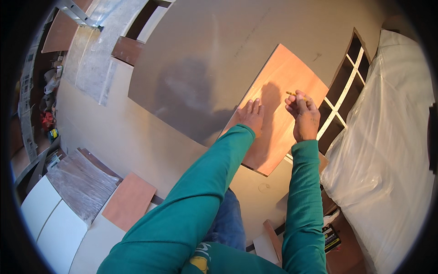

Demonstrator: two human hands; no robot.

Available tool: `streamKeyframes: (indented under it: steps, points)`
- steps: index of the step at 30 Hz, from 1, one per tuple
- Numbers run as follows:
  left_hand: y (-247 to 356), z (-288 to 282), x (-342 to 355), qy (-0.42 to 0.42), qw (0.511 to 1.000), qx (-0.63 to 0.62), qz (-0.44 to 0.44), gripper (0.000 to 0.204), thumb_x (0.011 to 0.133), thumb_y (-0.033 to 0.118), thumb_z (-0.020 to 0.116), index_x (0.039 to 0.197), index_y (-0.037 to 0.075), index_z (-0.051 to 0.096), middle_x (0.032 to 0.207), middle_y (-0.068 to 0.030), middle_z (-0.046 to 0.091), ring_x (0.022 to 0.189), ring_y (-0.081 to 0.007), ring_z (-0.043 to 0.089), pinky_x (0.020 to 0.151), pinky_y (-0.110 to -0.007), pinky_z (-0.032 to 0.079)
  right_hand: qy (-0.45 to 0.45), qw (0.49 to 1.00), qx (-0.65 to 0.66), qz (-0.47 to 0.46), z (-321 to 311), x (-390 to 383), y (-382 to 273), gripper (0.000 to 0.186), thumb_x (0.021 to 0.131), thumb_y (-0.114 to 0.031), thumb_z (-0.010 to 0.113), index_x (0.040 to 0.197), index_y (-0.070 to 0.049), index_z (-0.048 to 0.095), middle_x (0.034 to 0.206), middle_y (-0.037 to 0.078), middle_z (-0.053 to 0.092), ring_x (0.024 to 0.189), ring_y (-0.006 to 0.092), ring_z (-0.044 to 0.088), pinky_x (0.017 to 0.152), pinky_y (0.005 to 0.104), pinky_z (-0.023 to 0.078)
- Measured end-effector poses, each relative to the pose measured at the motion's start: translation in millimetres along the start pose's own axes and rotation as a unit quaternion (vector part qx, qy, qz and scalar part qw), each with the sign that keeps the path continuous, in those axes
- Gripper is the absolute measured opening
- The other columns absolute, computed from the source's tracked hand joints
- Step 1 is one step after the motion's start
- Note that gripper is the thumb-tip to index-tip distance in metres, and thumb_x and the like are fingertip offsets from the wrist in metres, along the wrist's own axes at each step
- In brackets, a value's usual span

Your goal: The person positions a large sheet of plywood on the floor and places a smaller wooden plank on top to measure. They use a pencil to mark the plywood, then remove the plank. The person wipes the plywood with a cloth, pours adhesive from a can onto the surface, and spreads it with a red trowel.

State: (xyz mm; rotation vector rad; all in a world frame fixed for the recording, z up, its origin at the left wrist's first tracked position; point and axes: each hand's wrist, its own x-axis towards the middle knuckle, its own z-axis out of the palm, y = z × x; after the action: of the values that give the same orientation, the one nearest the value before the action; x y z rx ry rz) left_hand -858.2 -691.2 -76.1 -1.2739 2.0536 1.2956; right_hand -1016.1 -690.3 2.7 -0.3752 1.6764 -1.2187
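Head view: the board (276, 114) lies just off centre towards 2 o'clock, its long sides running from 1 to 7 o'clock, over part of the grey sheet (182, 41) that spreads from 11 to 1 o'clock. The left hand (251, 116) rests flat on it near its 9 o'clock edge, fingers straight and slightly parted, gripping nothing. At the board's 3 o'clock side, the right hand (305, 116) is curled, thumb and fingers pinching a yellow pencil (291, 93) with one end towards 10 o'clock; whether that touches the board I cannot tell. A dark frame (340, 105) crossed by white strips sits between 2 and 3 o'clock, beside plastic sheeting (378, 160) at 3. Towards 8 o'clock lie an orange-brown offcut (129, 202) and, farther out, white panels (54, 223). A black-and-yellow box (332, 237) sits between 4 and 5 o'clock.
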Motion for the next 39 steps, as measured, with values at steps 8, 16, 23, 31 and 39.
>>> streamKeyframes:
  steps: [8, 16, 23, 31, 39]
  points:
    - [-20, 42, 25, 0.037, 0.993, 0.115, 0.002, 0.086, 0.087, 0.015, 0.062, 0.160, 0.019, 0.016, 0.168, -0.0039, -0.002, 0.155, -0.0288, 0.000, 0.116, -0.071, 0.007, -0.003, 0.994, -0.100, 0.038, 16, 75, 19, 0.028, 0.104, -0.026, 0.054, 0.114, 0.000, 0.061, 0.091, 0.010, 0.069, 0.080, 0.0158, 0.068, 0.072, 0.0293, 0.056]
    - [18, 53, 44, 0.014, 0.991, 0.067, -0.119, 0.066, 0.100, 0.018, 0.041, 0.161, 0.017, 0.014, 0.168, -0.0047, -0.009, 0.154, -0.0338, -0.009, 0.115, -0.073, 0.002, -0.130, 0.751, -0.597, -0.251, 20, 147, 23, 0.041, 0.091, -0.016, 0.063, 0.128, 0.002, 0.060, 0.096, 0.023, 0.070, 0.086, 0.0374, 0.069, 0.082, 0.0440, 0.055]
    - [10, 69, 43, 0.051, 0.991, 0.046, -0.113, 0.067, 0.100, 0.017, 0.043, 0.160, 0.017, 0.015, 0.168, -0.0031, -0.010, 0.153, -0.0331, -0.013, 0.114, -0.074, 0.003, -0.037, 0.710, -0.636, -0.300, 77, 215, -7, 0.022, 0.091, -0.020, 0.063, 0.101, 0.000, 0.065, 0.091, 0.024, 0.069, 0.085, 0.0426, 0.066, 0.077, 0.0488, 0.053]
    - [-2, 64, 34, 0.081, 0.993, -0.042, -0.076, 0.080, 0.090, 0.008, 0.056, 0.159, 0.013, 0.018, 0.168, -0.0039, -0.002, 0.155, -0.0282, -0.005, 0.116, -0.071, 0.006, -0.075, 0.611, -0.689, -0.382, 89, 257, 10, 0.021, 0.092, -0.021, 0.058, 0.097, -0.002, 0.068, 0.098, 0.025, 0.067, 0.092, 0.0441, 0.064, 0.080, 0.0512, 0.052]
    - [-3, 75, 34, 0.136, 0.988, -0.012, -0.070, 0.082, 0.088, 0.011, 0.058, 0.160, 0.011, 0.017, 0.168, -0.0051, -0.002, 0.155, -0.0282, -0.004, 0.117, -0.069, 0.008, -0.116, 0.553, -0.747, -0.350, 101, 260, 22, 0.024, 0.088, -0.021, 0.058, 0.096, -0.001, 0.068, 0.100, 0.027, 0.067, 0.095, 0.0443, 0.065, 0.084, 0.0505, 0.054]
